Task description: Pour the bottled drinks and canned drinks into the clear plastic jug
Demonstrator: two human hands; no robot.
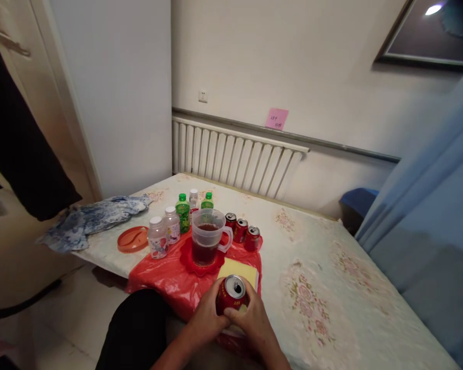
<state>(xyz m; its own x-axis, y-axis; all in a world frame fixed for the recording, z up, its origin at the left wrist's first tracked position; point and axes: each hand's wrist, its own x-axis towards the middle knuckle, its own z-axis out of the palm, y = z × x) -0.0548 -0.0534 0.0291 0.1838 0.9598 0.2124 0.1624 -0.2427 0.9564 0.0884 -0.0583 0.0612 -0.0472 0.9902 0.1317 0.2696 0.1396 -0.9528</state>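
We clasp the opened red aluminium can (232,294) upright, left hand (207,314) and right hand (253,322) fingers closed around it; keep it level.

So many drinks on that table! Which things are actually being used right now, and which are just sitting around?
In use:
- red can, top already open, gripped by the left hand and right hand
- likely the jug of dark drink just beyond it

Lying about:
- three more cans
- green bottles
- clear bottles
- orange lid
- blue cloth
- yellow pad
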